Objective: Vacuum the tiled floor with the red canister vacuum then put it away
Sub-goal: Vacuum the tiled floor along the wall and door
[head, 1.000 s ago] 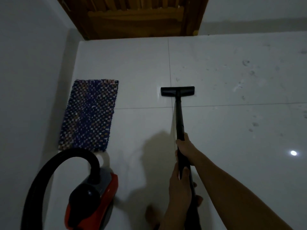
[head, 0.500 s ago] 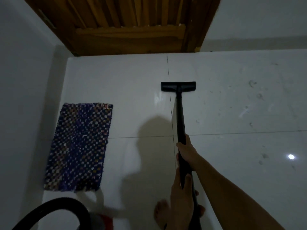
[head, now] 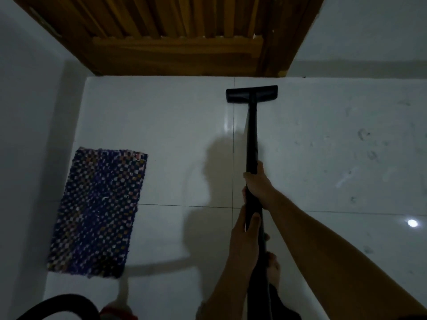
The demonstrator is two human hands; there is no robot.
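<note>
The red vacuum (head: 118, 313) is peeking in at the bottom-left edge, its hose (head: 57, 304) arching beside it, below the mat (head: 97, 211). Your left hand (head: 245, 236) is wrapping fingers and thumb round the wand (head: 252, 135); your right hand (head: 258, 183) is gripping it just above. The nozzle (head: 251, 93) is resting on the floor (head: 161, 135) near the door (head: 173, 31).

My home, a dim room with glossy white floor tiles (head: 161, 125), slatted wooden door (head: 175, 35), woven doormat (head: 97, 213) by the wall (head: 27, 135)
</note>
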